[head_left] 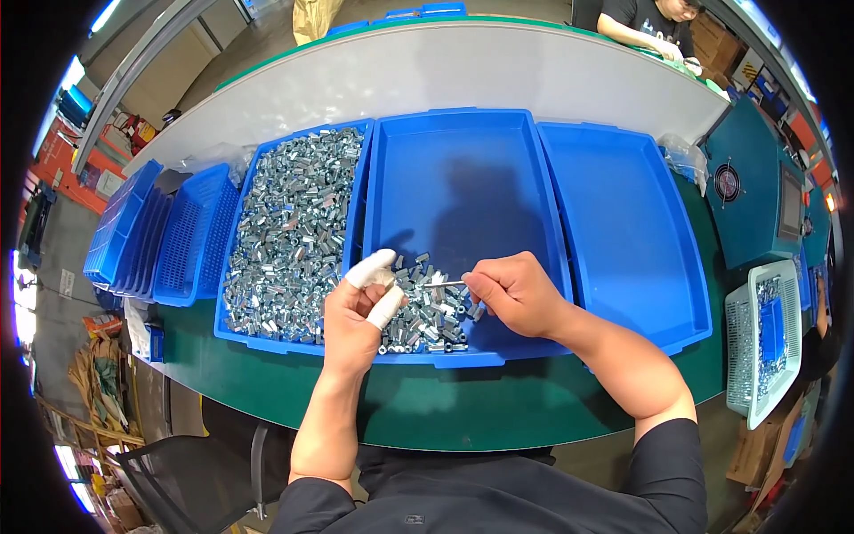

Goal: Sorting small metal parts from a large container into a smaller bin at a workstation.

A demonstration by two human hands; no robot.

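My left hand (356, 313), with white covers on its thumb and forefinger, is curled over the near left part of the middle blue tray (463, 360). Whatever lies between those fingertips is too small to make out. Closed in a pinch, my right hand (516, 292) grips a thin metal rod (442, 284), which points left toward my left fingertips. Beneath both hands lies a loose pile of small silvery hex nuts (431, 325), long and tube-like. The left blue tray (233, 335) is filled with many more such hex nuts (294, 222).
A third blue tray (623, 222) stands on the right. Stacked blue baskets (191, 236) are at the left, and a teal machine (743, 191) at the right. A pale basket (738, 356) holds metal parts. Beyond the grey partition (480, 67), a person (654, 31) works.
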